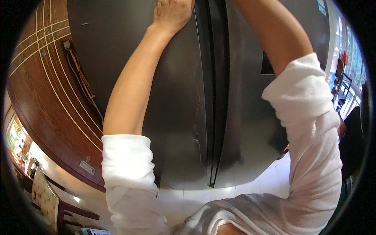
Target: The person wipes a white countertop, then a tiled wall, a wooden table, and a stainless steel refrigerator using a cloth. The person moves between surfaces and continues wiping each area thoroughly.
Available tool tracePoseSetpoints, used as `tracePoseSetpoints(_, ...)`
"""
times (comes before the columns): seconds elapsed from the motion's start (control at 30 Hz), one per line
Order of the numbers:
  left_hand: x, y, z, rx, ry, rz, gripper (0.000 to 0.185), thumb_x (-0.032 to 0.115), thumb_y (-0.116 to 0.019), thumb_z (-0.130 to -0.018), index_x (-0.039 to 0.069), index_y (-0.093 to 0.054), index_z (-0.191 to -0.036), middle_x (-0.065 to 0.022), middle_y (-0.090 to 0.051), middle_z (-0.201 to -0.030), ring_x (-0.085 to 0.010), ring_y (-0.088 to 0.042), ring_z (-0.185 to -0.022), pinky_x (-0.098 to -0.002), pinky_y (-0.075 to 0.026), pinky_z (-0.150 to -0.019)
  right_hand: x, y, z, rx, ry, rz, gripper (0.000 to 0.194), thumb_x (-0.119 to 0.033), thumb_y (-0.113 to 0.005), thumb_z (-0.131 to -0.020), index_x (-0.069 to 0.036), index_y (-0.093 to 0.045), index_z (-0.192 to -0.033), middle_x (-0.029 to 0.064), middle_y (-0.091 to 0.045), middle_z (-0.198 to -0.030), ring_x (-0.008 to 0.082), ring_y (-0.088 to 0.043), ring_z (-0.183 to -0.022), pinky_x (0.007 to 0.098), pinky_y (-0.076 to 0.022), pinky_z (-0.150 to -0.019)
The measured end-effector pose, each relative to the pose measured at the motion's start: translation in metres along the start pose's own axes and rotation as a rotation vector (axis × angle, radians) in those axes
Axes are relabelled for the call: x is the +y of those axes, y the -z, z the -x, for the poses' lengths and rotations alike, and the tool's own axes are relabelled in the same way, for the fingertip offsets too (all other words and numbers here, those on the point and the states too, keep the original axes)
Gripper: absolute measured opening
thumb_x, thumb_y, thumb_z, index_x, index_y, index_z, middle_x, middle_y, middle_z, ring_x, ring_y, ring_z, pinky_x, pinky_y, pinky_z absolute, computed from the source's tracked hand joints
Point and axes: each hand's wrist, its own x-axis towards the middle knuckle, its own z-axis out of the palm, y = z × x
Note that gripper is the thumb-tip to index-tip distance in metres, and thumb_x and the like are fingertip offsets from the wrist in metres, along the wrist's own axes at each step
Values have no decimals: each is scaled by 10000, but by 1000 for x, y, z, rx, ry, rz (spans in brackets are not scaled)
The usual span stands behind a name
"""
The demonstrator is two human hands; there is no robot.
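A tall dark-grey two-door refrigerator (176,97) fills the middle of the view, its doors meeting at a dark vertical gap. Both arms, in rolled-up white sleeves, reach up along it. My left hand (174,13) is at the top edge of the picture, against or just before the left door near the gap; its fingers are cut off, so what they hold cannot be seen. The right forearm crosses in front of the right door, and my right hand is out of view above. Thin pale strands or scratches show on the left door beside the gap.
On the left stands a brown wood panel (38,88) with pale lines, and orange and dark cables (80,72) run between it and the refrigerator. A chair (45,199) is at the lower left. White floor tiles (196,196) lie below. Windows (352,64) are at the far right.
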Motion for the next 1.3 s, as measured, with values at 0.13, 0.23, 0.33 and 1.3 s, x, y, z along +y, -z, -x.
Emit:
tracePoseSetpoints(0.13, 16, 14, 25, -76, 9, 59, 522, 147, -493, -883, -24, -371, -1360, -206, -381, -1406, -337, -368, -1305, -498, -293, -1053, 9, 27, 101, -254, -126, -39, 334, -233, -448, -873, 38, -641, -901, 249, -638, -933, 400, -604, -897, 444, -468, -776)
tracePoseSetpoints(0.23, 42, 29, 62, -147, -1, 183, 524, 114, -486, -875, 1, -366, -1372, -182, -383, -1410, -325, -360, -1313, -518, -279, -1055, 2, 59, 206, -263, 57, -317, 319, -239, -448, -892, 22, -626, -932, 233, -639, -907, 378, -614, -862, 431, -466, -750)
tracePoseSetpoints(0.33, 88, 49, 109, -196, 25, 337, 559, 31, -479, -841, 35, -367, -1388, -143, -377, -1424, -303, -367, -1315, -543, -287, -1046, -23, 88, 297, -288, -17, -153, 265, -225, -523, -843, 2, -598, -956, 243, -606, -987, 407, -591, -914, 469, -474, -759)
tracePoseSetpoints(1.3, 268, 207, 230, -489, 784, 975, 531, -2, -591, -770, -26, -482, -1289, -189, -541, -1259, -329, -496, -1172, -398, -375, -1001, -155, 278, 537, -205, -1358, -724, 246, 66, -511, -773, -15, -577, -996, 25, -551, -982, 133, -537, -931, 287, -433, -821)
